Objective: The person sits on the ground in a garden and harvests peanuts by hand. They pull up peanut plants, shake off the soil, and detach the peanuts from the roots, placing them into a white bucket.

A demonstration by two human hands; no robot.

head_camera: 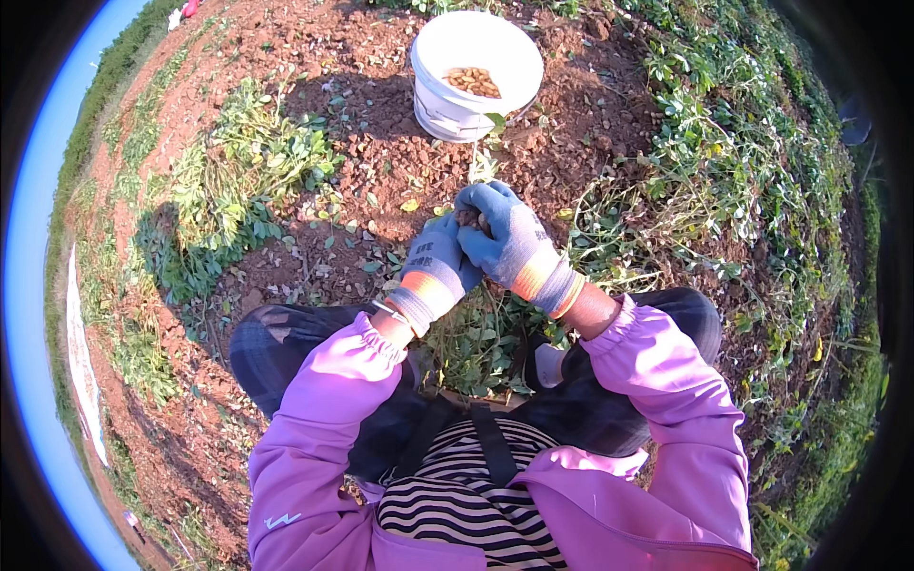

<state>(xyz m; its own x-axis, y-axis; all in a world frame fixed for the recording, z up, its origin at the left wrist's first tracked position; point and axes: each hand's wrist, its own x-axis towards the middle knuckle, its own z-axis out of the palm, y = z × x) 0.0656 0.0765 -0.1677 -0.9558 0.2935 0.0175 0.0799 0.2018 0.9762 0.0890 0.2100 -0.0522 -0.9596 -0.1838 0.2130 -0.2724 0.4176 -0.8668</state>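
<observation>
My left hand and my right hand, both in grey-blue coated work gloves with orange cuffs, meet in front of my knees. Brownish peanut pods show between the right thumb and fingers, partly hidden by the glove. The left hand is closed close against the right one, around part of a peanut plant whose green foliage appears below between my legs. Its exact hold is hidden. Beyond the hands stands a white plastic bucket, with a small heap of peanuts at its bottom.
Pulled peanut plants lie in a pile at the left, and a wide band of green vines runs along the right. Reddish, clumpy soil with scattered leaves lies between. My bent knees flank the work area. A long white sheet lies far left.
</observation>
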